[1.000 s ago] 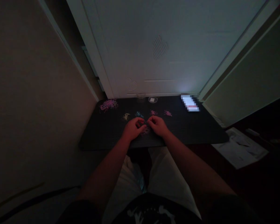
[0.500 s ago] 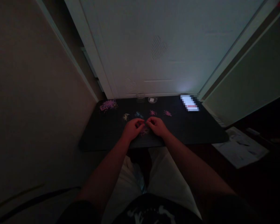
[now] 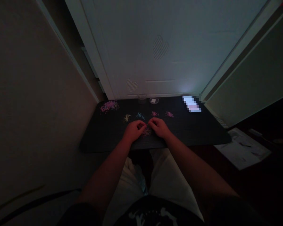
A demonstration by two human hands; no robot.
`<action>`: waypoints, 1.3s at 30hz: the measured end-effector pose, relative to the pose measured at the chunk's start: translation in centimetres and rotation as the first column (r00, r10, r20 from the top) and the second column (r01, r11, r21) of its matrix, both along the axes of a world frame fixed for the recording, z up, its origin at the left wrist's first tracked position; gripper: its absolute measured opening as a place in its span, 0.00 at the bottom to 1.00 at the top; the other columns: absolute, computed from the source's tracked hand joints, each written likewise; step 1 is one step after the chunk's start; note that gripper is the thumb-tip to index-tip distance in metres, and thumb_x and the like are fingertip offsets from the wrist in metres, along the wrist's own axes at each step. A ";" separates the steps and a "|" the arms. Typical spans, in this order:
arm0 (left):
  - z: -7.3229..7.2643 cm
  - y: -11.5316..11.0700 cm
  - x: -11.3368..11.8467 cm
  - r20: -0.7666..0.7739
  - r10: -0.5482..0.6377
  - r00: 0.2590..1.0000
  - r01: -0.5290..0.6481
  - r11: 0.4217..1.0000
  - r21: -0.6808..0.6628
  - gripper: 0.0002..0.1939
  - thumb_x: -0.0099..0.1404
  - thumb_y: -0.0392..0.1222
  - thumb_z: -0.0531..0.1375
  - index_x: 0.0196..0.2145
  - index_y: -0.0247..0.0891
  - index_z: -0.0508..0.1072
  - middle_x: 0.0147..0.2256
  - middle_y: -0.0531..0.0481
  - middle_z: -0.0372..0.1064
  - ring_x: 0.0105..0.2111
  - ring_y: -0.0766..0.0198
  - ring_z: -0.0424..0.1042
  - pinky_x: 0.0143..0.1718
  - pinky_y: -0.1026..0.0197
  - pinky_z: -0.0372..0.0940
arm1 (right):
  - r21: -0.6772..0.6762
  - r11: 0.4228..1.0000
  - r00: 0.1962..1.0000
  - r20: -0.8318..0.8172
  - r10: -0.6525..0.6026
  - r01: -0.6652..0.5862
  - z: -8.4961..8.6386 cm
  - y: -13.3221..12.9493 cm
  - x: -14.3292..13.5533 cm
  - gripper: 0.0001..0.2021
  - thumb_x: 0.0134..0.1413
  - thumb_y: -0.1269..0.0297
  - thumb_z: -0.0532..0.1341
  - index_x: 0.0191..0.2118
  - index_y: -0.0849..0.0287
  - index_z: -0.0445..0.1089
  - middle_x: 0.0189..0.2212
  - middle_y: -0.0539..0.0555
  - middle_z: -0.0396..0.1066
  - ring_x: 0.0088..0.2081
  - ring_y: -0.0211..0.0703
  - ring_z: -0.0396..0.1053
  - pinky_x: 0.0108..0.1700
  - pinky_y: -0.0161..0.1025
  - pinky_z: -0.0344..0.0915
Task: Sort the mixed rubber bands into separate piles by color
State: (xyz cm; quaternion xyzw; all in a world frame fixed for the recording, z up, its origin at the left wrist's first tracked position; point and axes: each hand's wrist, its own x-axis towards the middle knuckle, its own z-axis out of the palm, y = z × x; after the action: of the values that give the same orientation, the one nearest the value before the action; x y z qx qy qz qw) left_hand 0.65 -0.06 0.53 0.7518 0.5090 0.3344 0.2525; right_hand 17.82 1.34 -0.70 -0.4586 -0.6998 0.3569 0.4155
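Close together over the middle of the dark table are my left hand and my right hand. Each has thumb and fingertips pinched together; whatever lies between them is too small and dim to make out. Just below the fingertips lies a loose pile of thin pinkish pieces. Beyond my hands sit small piles in a row: a yellowish one, a blue one, a pink one and another pink one.
A larger pink and purple pile is at the table's back left. Against the white panel stand a clear cup and a round clear lid. A lit phone lies back right. Papers are on the floor.
My left fingertips have shifted very slightly near the pinkish pile. My right hand has hardly moved, and the piles look the same.
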 end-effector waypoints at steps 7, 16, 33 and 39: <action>0.1 -0.1 0.0 0.004 0.003 1.000 -0.003 1.000 -0.010 0.09 0.59 0.44 0.57 0.33 0.37 0.73 0.30 0.51 0.73 0.28 0.67 0.69 0.32 0.64 0.65 | -0.011 1.000 1.000 -0.027 -0.001 0.001 -0.1 0.1 0.0 0.08 0.51 0.63 0.54 0.27 0.60 0.65 0.21 0.48 0.63 0.25 0.35 0.60 0.29 0.33 0.57; -0.2 0.0 -0.1 0.018 -0.009 1.000 0.010 1.000 -0.011 0.09 0.59 0.43 0.56 0.33 0.37 0.73 0.30 0.51 0.73 0.28 0.67 0.70 0.31 0.65 0.64 | -0.039 0.997 0.997 -0.045 0.058 -0.060 0.1 -0.2 -0.1 0.11 0.46 0.60 0.61 0.36 0.60 0.68 0.24 0.48 0.66 0.25 0.35 0.61 0.28 0.33 0.58; 0.2 -0.1 0.0 -0.027 0.001 1.000 -0.001 1.000 0.000 0.09 0.59 0.44 0.56 0.30 0.37 0.73 0.28 0.52 0.73 0.28 0.66 0.69 0.31 0.64 0.62 | -0.009 1.000 0.999 -0.044 0.005 -0.005 -0.1 0.0 -0.1 0.05 0.47 0.63 0.58 0.28 0.59 0.66 0.23 0.48 0.65 0.26 0.36 0.62 0.30 0.34 0.59; 0.1 0.0 0.0 -0.008 -0.002 1.000 0.002 1.000 -0.001 0.09 0.59 0.45 0.57 0.30 0.37 0.73 0.28 0.51 0.73 0.28 0.67 0.69 0.31 0.64 0.63 | -0.003 1.000 1.000 -0.030 -0.010 0.010 -0.3 0.2 -0.1 0.06 0.49 0.63 0.57 0.29 0.59 0.67 0.22 0.48 0.65 0.26 0.36 0.61 0.30 0.34 0.59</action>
State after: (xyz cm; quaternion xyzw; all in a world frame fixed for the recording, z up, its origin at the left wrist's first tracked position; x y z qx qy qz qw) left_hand 0.61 -0.10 0.63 0.7536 0.5093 0.3310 0.2511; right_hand 17.73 1.51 -1.02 -0.4573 -0.6908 0.3626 0.4269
